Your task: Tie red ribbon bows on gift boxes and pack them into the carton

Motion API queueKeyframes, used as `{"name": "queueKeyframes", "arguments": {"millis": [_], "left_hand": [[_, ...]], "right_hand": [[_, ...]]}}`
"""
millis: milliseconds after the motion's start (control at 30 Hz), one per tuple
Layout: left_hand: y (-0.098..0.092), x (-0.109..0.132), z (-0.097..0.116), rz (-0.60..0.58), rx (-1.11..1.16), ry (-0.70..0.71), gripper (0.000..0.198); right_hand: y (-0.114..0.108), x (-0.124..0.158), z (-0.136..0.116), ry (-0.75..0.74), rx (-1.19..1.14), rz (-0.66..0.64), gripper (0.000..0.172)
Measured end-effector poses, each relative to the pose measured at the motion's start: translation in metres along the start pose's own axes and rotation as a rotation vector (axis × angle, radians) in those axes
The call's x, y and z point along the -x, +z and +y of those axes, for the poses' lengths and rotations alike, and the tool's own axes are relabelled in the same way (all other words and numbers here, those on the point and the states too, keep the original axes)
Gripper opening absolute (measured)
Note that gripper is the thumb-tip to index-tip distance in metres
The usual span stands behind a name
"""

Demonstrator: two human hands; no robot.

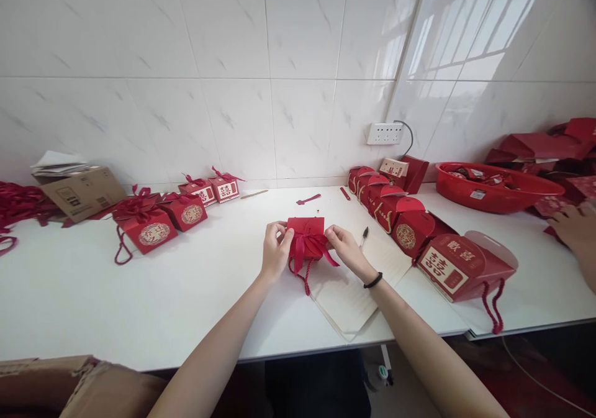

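A small red gift box (306,224) sits on a white table (209,306), straight ahead of the wearer and near the middle of the view, with a glossy dark-red ribbon bow (305,241) across it and a twisted cord handle (306,279) trailing toward the wearer. It looks like folded card: light, fairly stiff along its edges, but likely to dent if squeezed. The ribbon seems soft and slippery, so the box is probably best steadied by its side edges, and the bow adjusted by its loops and tails. The left hand (276,247) is at the box's left side, thumb and fingers bent close together at the bow; the right hand (347,250), with a black band on its wrist, has its fingertips gathered at the bow's right side. Whether either pinches ribbon or card cannot be told. Just right of the box lie cream paper sheets (347,309) with a pen (364,236). Further left stand four ribboned boxes (156,233); further right, a row of red boxes (405,231) leads back toward the tiled wall. Beyond that are a red plastic basin (500,197) holding small packets and, at the far right edge, another person's hand (575,228).
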State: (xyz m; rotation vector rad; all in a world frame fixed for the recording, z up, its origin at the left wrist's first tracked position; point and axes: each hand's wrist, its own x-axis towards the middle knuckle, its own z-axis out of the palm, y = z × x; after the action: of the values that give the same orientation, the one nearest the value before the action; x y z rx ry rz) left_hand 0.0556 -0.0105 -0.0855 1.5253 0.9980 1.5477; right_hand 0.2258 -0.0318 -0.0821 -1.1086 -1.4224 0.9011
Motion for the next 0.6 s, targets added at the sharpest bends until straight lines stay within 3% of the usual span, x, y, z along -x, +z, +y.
{"name": "queueKeyframes", "arguments": {"millis": [200,400,600], "left_hand": [[0.0012,0.0011,0.0016,0.047,-0.132,0.039,0.019],[-0.001,-0.0005,0.0014,-0.017,-0.288,0.089,0.025],[0.0003,0.001,0.0024,-0.043,-0.288,0.08,0.026]], "right_hand": [[-0.0004,0.0099,-0.0051,0.059,-0.017,-0.075,0.051],[0.0007,0.0073,-0.0081,0.029,-0.074,-0.053,0.051],[-0.0025,0.0064,-0.0091,0.044,-0.131,-0.086,0.051]]}}
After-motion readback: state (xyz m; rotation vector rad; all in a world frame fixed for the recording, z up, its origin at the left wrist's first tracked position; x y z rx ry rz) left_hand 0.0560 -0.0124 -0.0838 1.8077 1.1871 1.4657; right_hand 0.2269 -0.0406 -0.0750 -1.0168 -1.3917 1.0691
